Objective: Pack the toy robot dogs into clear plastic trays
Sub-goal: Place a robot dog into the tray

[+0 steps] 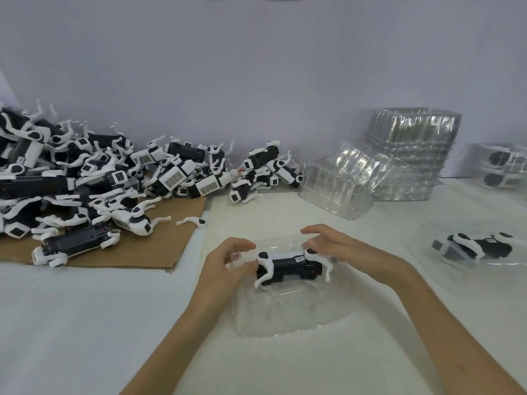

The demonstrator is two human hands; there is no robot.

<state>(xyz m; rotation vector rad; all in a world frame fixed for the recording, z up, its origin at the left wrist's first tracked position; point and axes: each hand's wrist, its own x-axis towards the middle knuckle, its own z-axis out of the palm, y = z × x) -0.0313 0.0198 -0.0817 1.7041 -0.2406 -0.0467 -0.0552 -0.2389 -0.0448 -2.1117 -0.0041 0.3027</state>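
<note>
1. Worktop (85, 323) nearest. The clear tray (285, 317) lies just below both grips, with nothing pinning it down.
2. Left grip (228, 260) pinches the front end of the toy robot dog (291, 265). Right grip (342, 246) curls over and holds the rear end.
3. The dog is on its side over the tray's far half, between the grips. Can't tell if it is seated in the cavity yet.
4. Risk: the white legs stick out, so pressing down misaligned could snag one on the cavity edge and pop it off.
5. Risk: the thin tray may slide or buckle under the push, since both grips are on the dog.
6. Right of the right grip: packed tray (473, 249).
7. Left of and beyond the left grip: cardboard (171, 252) with a loose leg (192, 221) on it, so legs likely detach. Dog pile (99, 178) lies beyond.
8. Far beyond the right grip: empty tray stack (410, 155).
</note>
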